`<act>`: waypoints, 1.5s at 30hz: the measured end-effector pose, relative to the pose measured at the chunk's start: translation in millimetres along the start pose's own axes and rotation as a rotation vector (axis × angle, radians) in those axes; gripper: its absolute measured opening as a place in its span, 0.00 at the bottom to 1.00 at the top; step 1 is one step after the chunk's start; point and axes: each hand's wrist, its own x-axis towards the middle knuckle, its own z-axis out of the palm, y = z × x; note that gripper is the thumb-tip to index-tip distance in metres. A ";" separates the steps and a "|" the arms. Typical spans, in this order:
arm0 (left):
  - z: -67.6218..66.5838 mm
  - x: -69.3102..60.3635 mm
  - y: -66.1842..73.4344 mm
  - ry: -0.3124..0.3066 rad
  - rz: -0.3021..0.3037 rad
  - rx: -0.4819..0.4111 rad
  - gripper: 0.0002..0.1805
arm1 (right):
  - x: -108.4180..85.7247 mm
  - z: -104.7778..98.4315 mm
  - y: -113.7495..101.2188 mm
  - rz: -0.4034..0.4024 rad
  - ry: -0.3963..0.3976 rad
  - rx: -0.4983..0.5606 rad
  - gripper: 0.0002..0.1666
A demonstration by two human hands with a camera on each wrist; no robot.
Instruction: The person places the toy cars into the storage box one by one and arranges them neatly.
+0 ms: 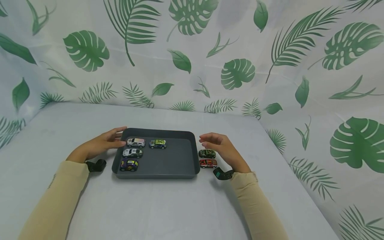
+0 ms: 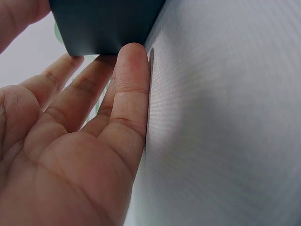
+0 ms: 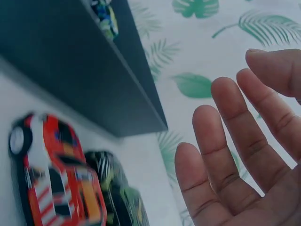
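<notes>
My left hand (image 1: 100,145) is at the left side of a dark grey tray (image 1: 168,163). In the left wrist view its extended fingers (image 2: 131,89) touch the outer wall of the tray. Inside the tray, a white-and-red toy car (image 1: 136,142), a white-and-green one (image 1: 132,153) and a purple one (image 1: 129,165) line the left side. A blue-and-yellow toy car (image 1: 157,144) stands near the back. My right hand (image 1: 223,146) hovers past the tray's right side, fingers apart and holding nothing. Below it are a green camouflage toy car (image 1: 207,153) and a red-and-white one (image 1: 208,163).
A pale cloth (image 1: 150,206) covers the table under the tray. Behind and to the right hangs a white curtain (image 1: 204,43) with green leaf prints. Each wrist wears a black camera band (image 1: 96,165).
</notes>
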 end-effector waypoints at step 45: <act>-2.8 0.1 -2.1 -0.020 -0.019 0.028 0.51 | 3.1 -28.7 52.2 0.148 -0.091 -0.199 0.21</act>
